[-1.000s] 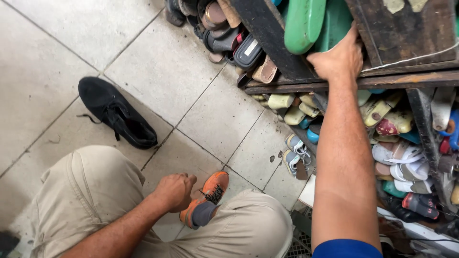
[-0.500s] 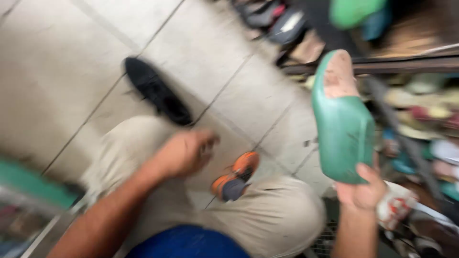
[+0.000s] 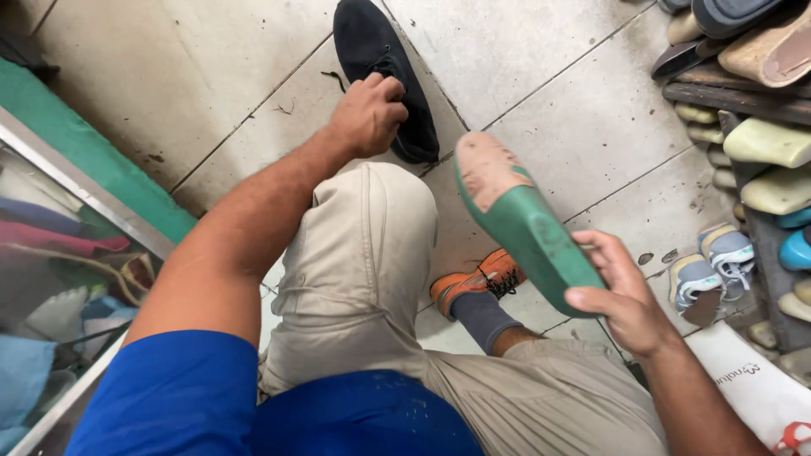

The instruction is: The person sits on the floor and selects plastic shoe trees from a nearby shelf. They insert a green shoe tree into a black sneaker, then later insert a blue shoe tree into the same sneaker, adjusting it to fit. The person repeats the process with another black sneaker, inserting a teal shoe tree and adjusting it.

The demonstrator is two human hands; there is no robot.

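1. Right now the left hand (image 3: 367, 114) is closed over the heel end of a black lace-up shoe (image 3: 384, 76) that lies on the floor.
2. Right hand (image 3: 621, 295) grips a green shoe last (image 3: 519, 224), fingers wrapped round its lower end; the worn tan toe end points up and away, off the floor.
3. Hands are well apart, with the person's knee in beige trousers (image 3: 372, 262) between them.
4. Landmark is that knee: the black shoe sits just beyond it, the green last to its right, and an orange shoe (image 3: 477, 283) on the person's foot sits just right of it and below the last.
5. Floor (image 3: 549, 76) is pale square tile, scuffed and speckled, with dark grout lines.
6. Far right of the knee stands a rack of lasts and soles (image 3: 764, 143) in cream, yellow-green and blue; a few small shoes (image 3: 710, 270) lie on the floor at its foot.
7. Left of the knee is a glass-fronted case with a green edge (image 3: 93, 181), holding folded coloured goods.
8. Blue shirt sleeve (image 3: 177, 393) is nearest the camera.
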